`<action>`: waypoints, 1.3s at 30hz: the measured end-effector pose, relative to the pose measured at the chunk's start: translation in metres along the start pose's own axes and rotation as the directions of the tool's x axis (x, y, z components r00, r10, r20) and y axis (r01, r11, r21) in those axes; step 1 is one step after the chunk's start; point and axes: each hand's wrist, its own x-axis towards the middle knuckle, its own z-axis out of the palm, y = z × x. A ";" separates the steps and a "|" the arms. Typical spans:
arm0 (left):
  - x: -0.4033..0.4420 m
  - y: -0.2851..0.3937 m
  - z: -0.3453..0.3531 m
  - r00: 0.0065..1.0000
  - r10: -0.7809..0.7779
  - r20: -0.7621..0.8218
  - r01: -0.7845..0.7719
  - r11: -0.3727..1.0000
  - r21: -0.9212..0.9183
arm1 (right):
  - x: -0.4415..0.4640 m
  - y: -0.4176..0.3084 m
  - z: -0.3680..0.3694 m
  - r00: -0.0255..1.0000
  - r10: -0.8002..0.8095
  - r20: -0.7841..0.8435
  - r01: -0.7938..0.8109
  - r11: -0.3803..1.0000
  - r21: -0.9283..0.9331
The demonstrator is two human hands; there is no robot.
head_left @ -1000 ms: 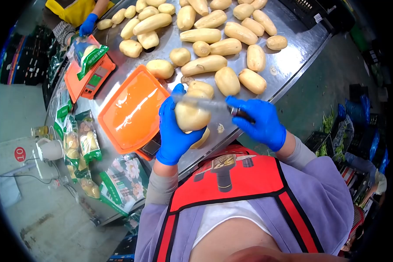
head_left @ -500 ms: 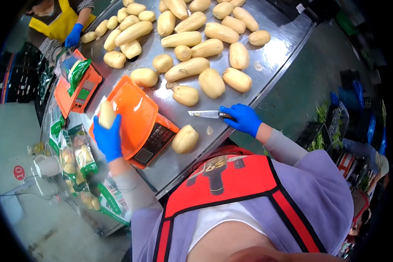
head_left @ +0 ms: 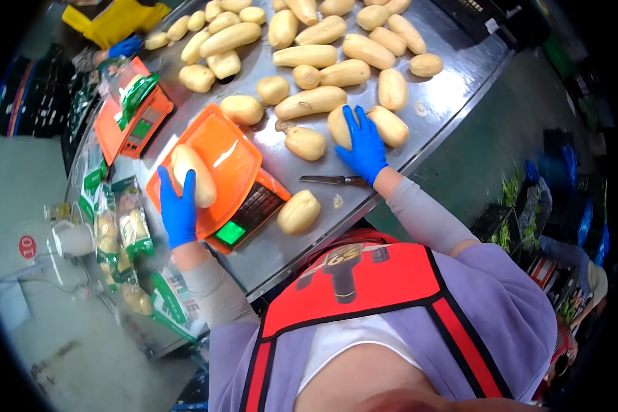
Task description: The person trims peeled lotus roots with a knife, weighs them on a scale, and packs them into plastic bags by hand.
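A pale yellow oblong vegetable [head_left: 193, 176] lies in the orange scale tray [head_left: 235, 196]. My left hand [head_left: 178, 209], in a blue glove, is at its lower left side with thumb and fingers spread apart. The scale's display [head_left: 231, 232] glows green. My right hand [head_left: 364, 145], also gloved, rests on a rounded vegetable [head_left: 337, 127] with its fingers stretched over it; whether it grips is unclear. Below that hand a knife [head_left: 331, 180] lies on the metal table [head_left: 419, 130]. One vegetable [head_left: 299, 212] sits right of the scale, another [head_left: 305, 143] above the knife.
Many similar vegetables [head_left: 311, 103] cover the table's far part. A second orange scale [head_left: 125, 128] with a bag on it stands at the left, near a co-worker's gloved hand [head_left: 125, 47]. Filled packages [head_left: 134, 223] lie along the left edge. A black crate [head_left: 474, 17] is at the far right.
My right hand has let go of the knife and moved up onto a vegetable. The vegetable my left hand carried now lies in the tray, and the scale's display has lit up.
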 end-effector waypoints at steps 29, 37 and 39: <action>-0.261 -0.128 -0.055 0.666 -0.603 -0.439 0.355 0.774 -0.524 | 0.108 -0.162 -0.039 0.921 -0.216 -0.323 0.388 0.444 0.808; -0.271 -0.108 -0.045 0.626 -0.661 -0.414 0.435 0.737 -0.518 | 0.097 -0.152 -0.033 0.962 -0.220 -0.161 0.248 0.457 0.854; -0.271 -0.119 -0.037 0.653 -0.616 -0.440 0.365 0.766 -0.529 | 0.094 -0.153 -0.026 0.946 -0.290 -0.148 0.290 0.542 0.789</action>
